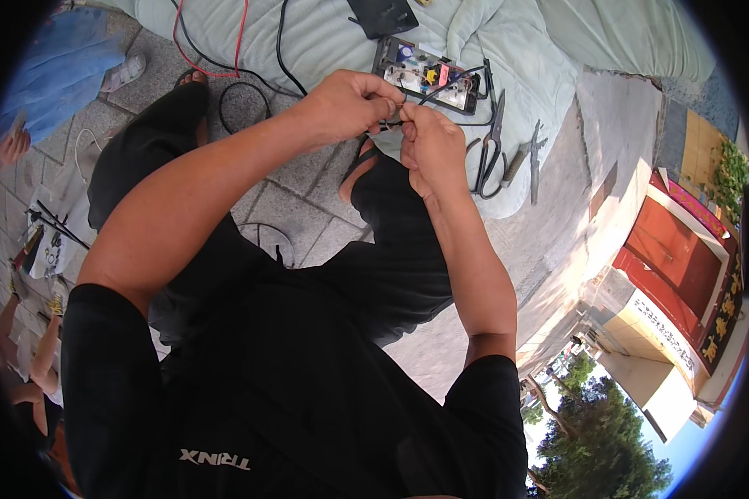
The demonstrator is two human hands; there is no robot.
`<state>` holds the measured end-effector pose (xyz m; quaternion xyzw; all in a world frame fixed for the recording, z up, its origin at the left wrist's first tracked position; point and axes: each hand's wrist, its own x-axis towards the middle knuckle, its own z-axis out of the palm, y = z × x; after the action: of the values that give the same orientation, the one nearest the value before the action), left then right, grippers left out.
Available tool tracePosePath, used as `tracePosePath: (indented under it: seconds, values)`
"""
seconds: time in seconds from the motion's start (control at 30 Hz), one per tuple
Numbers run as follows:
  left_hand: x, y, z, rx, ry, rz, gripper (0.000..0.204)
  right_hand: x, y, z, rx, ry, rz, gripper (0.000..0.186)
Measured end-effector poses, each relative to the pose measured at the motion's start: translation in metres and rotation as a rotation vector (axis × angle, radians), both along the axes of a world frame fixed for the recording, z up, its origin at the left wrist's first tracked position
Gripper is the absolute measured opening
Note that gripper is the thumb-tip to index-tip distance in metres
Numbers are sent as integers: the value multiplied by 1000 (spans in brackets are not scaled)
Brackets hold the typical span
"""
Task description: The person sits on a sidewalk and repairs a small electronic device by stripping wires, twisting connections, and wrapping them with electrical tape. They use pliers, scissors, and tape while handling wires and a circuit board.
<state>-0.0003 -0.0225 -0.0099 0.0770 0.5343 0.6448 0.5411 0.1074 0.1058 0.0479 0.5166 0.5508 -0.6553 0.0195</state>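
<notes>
Fingertips pinched, my left hand (351,104) and my right hand (434,145) meet just in front of an opened electronic device. Between them is a thin dark wire (402,103), mostly hidden by the fingers. The device is a black case (464,106) with a bare circuit board (416,68) inside, carrying yellow, pink and blue parts. A black cord (453,79) loops from the case's right end toward my right hand. Right of my right hand lie dark-handled scissors (493,154), a tool with a grey handle (514,165) and a pair of pliers (535,166).
A pale green cloth (516,50) lies under the device and tools. A flat black cover (383,15) sits behind it. Red (241,37) and black cables (281,50) trail at the left. Other people sit at the left, over paving (308,187).
</notes>
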Motion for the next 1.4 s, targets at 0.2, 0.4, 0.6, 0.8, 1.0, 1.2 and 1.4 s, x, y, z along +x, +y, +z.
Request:
tracePosePath:
  seconds: [0.2,0.4,0.6,0.8,1.0,1.2,1.4]
  values:
    - [-2,-1,1,17,19,-24,23,25,16,-2,943,190,583,14]
    - [-4,0,5,9,16,-30,23,9,43,11,1569,442,1180,24]
    - [-6,-2,6,5,16,-58,25,4,38,10,1498,455,1210,19]
    - [-1,-1,-2,6,10,-14,24,-2,2,-3,135,52,95,12]
    - [-3,-2,-3,49,47,-57,29,13,6,5,330,49,310,15]
    - [-6,-1,-8,64,72,-96,29,18,29,6,1352,359,927,22]
    - [-6,2,-18,56,96,-70,27,8,46,6,1537,531,1153,23]
